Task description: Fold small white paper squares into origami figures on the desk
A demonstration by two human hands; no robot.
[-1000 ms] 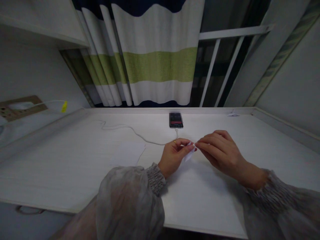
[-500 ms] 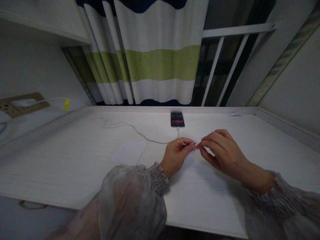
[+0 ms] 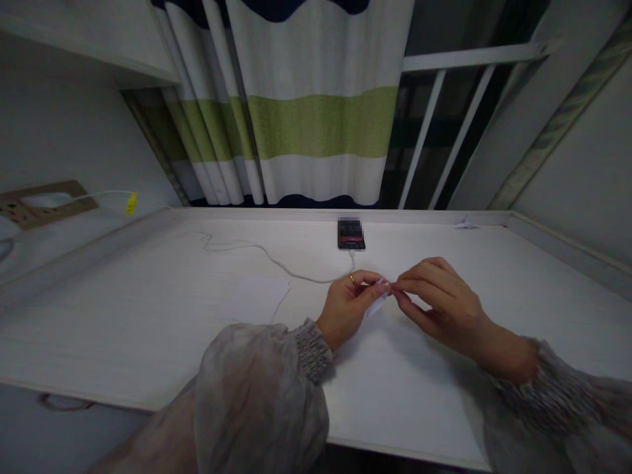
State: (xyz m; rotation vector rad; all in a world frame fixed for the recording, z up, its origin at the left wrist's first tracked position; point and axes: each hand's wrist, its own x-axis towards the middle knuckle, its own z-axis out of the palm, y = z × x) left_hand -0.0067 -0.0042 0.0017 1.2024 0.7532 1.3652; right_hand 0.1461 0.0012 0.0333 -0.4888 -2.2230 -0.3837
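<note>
left hand (image 3: 346,306) has fingers clamped on small white paper (image 3: 376,307) held over the counter (image 3: 123,309), paper poking out around 6 o'clock of the fingertips. right hand (image 3: 442,304) at 3 o'clock of it, fingertips bunched by the paper, can't tell if clamped on it. phone (image 3: 351,236) with white cable (image 3: 276,262) at 12 o'clock from left hand, flat white sheet (image 3: 254,299) at 9 o'clock.

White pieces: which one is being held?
The small piece pinched in the left hand; the flat sheet and far-right piece lie on the desk.
</note>
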